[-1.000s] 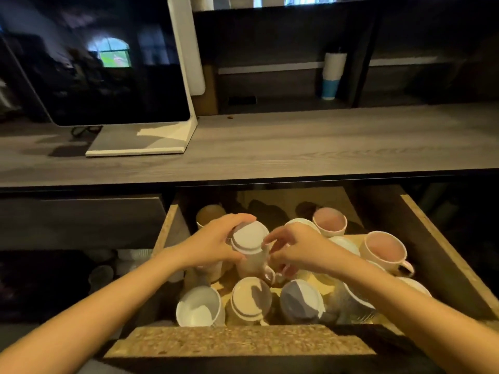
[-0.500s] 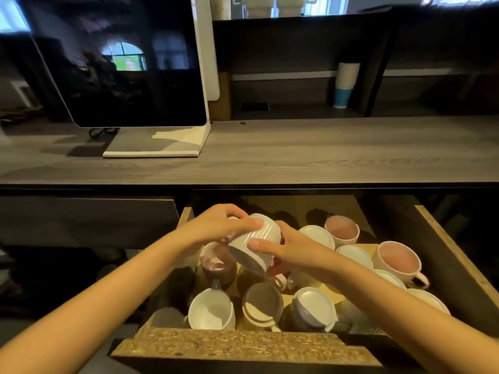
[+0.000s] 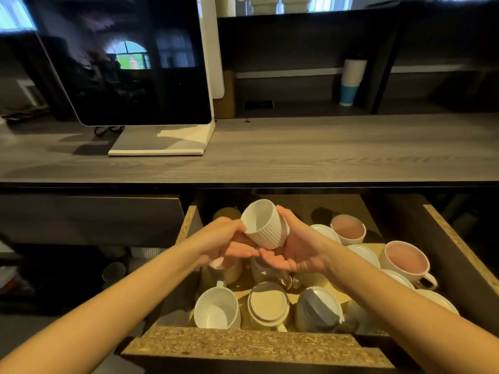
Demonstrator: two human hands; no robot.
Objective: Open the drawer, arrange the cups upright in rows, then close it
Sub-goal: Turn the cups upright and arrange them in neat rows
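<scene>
The ribbed white cup [image 3: 263, 225] is held in the air over the open drawer [image 3: 243, 344], tilted so its mouth faces left and toward the camera. The left hand [image 3: 225, 242] has it in a light grip, thumb at the rim and fingers reaching underneath. The right hand [image 3: 299, 249] lies palm up against the cup's base with the thumb raised round the far side, so both grips are on the cup.

Below the hands the drawer holds a jumble of cups. At the near edge a white mug [image 3: 216, 310] lies on its side, an upturned cup [image 3: 267, 303] shows its base, and a grey-and-white cup [image 3: 318, 309] is tipped over. Two pink-lined mugs [image 3: 348, 228] [image 3: 405, 259] stand upright at the right.

Above the drawer runs a grey wood-grain table [image 3: 297, 149] carrying a dark monitor [image 3: 121, 58] on a white stand. A stack of paper cups [image 3: 351, 82] stands on the dim shelf behind.

The hands and the right forearm hide several cups. The back of the drawer and the space under the table at left are too dark to read.
</scene>
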